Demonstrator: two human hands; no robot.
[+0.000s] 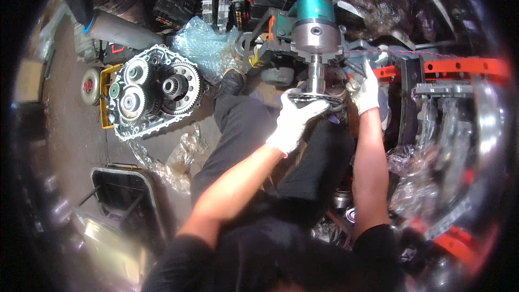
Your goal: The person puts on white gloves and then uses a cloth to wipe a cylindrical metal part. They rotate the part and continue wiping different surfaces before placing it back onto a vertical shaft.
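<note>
A steel shaft with a wide round flange (317, 82) hangs upright below the grey jaw chuck (316, 35) of a green machine head (314, 5). White-gloved, my left hand (294, 121) grips the near left edge of the flange, fingers closed on it from below. To the right of the shaft, my right hand (366, 91), also in a white glove, is closed around a dark rod-like tool (354, 67). Part of this tool is hidden by the glove, so its exact kind does not show. The chuck's side carries a key hole facing me.
An open gearbox housing (157, 91) with several gears stands on the left by a yellow frame (108, 116). Bubble wrap (205, 43) lies behind it. A black stool-like frame (127, 194) is at lower left. Red rack beams (454, 67) and plastic-wrapped parts (413, 192) line the right.
</note>
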